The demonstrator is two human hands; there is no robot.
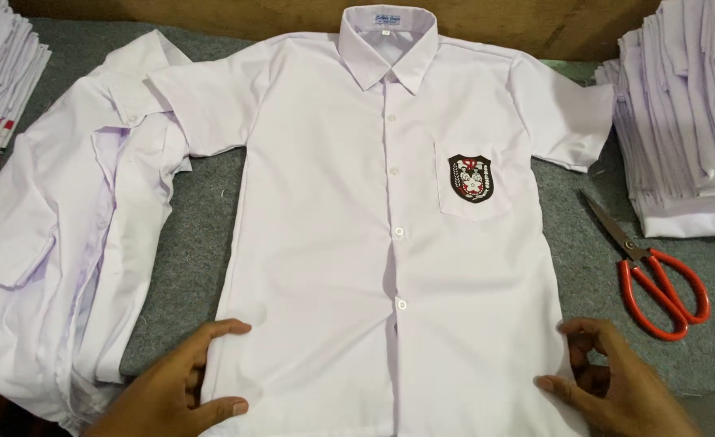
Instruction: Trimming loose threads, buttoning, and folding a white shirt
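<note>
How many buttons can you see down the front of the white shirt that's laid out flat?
4 on the shirt: one below the collar, one level with the badge, one lower, one near the hem. A collar button may be hidden.

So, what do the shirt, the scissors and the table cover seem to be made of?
Shirt: thin woven fabric, white, matte, with soft creases; probably cotton or a blend. Scissors: dull grey metal blades, glossy red handles, likely plastic. Table cover: grey, fuzzy, felt-like cloth.
</note>
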